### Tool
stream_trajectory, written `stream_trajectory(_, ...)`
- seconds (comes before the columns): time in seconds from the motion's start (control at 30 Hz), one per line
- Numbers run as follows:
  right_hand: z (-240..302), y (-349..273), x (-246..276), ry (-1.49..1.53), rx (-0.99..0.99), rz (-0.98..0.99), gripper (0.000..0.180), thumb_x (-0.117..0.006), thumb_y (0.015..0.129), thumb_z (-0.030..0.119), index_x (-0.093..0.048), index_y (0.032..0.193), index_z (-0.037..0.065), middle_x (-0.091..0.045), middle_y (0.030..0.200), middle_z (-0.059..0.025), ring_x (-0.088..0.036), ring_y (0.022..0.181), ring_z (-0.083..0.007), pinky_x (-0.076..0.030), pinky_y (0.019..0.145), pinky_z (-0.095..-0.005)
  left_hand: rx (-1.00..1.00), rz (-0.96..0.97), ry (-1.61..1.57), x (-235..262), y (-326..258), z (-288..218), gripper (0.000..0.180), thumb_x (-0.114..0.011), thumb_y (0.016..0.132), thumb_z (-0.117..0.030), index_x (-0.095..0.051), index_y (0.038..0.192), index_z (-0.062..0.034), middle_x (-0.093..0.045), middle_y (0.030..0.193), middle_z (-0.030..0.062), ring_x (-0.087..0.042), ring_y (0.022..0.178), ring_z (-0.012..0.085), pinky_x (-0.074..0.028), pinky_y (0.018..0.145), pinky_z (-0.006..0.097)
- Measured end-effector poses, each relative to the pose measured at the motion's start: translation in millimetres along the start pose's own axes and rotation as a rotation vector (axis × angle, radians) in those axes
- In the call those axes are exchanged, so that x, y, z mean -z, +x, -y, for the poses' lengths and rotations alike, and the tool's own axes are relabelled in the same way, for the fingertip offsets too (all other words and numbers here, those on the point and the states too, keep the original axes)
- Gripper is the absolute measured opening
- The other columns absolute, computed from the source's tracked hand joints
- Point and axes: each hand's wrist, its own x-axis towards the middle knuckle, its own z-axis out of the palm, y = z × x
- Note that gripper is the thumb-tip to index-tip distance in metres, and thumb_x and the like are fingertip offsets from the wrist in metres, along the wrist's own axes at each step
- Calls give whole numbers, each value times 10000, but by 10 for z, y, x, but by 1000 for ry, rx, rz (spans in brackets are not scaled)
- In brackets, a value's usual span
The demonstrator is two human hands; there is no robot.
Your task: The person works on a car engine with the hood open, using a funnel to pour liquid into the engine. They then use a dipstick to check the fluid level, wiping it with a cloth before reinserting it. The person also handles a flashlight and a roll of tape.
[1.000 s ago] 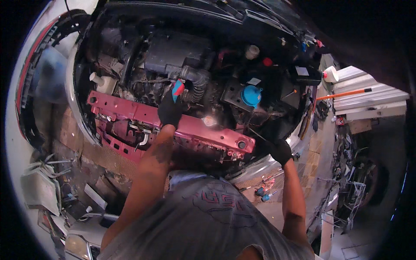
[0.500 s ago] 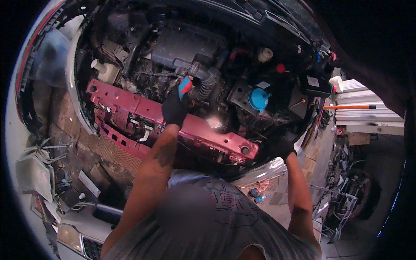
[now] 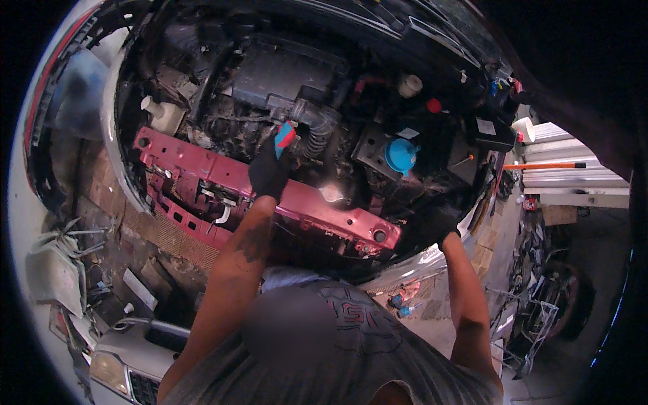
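My left hand (image 3: 268,174), in a black glove, is above the red radiator support bar (image 3: 223,167). Its fingers are closed around a blue-and-red handled object (image 3: 284,136), which points toward the engine; its exact kind is unclear. The ribbed black air intake hose (image 3: 317,138) is just to the right of that object. My right hand (image 3: 440,221), also black-gloved, reaches into the dark front corner of the engine bay, near the headlight area. Its fingers blend into the shadow, so their grip is hidden.
A blue funnel (image 3: 401,156) rests beside the battery area. The black air filter box (image 3: 287,71) is at the back, and a white reservoir (image 3: 162,115) stands at the left. An orange rod (image 3: 543,166) extends at the right. Loose parts litter the floor.
My left hand and the blue-and-red object have shifted slightly left, with the object turned a little. My right hand has moved slightly up and left.
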Motion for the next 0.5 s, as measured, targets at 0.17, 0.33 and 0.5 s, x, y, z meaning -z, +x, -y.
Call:
stream_trajectory(0.17,722,-69,695,122,57,-175,439,-623,872,386,-644,1223,124,-635,1237,-202,-605,1129,-411,-484,957,-470,-29,-39,11,-76,1,88,486,-652,859,-397,-559,1240,-110,-692,932,202,-665,843,427,-508,733,537)
stream_trajectory(0.33,1092,90,922,402,356,-419,422,-661,863,246,-593,1250,94,-627,1173,-210,-609,1082,-407,-494,892,-496,36,8,-15,-15,3,13,453,-686,830,-389,-568,1167,-110,-692,932,196,-668,854,421,-511,732,528)
stream_trajectory(0.5,1343,462,792,213,276,-343,492,-718,822,285,-602,1260,91,-634,1178,-219,-625,1078,-391,-496,920,-450,-6,-69,-88,-47,24,63,437,-712,813,-401,-603,1120,-109,-693,925,190,-671,857,412,-515,728,518)
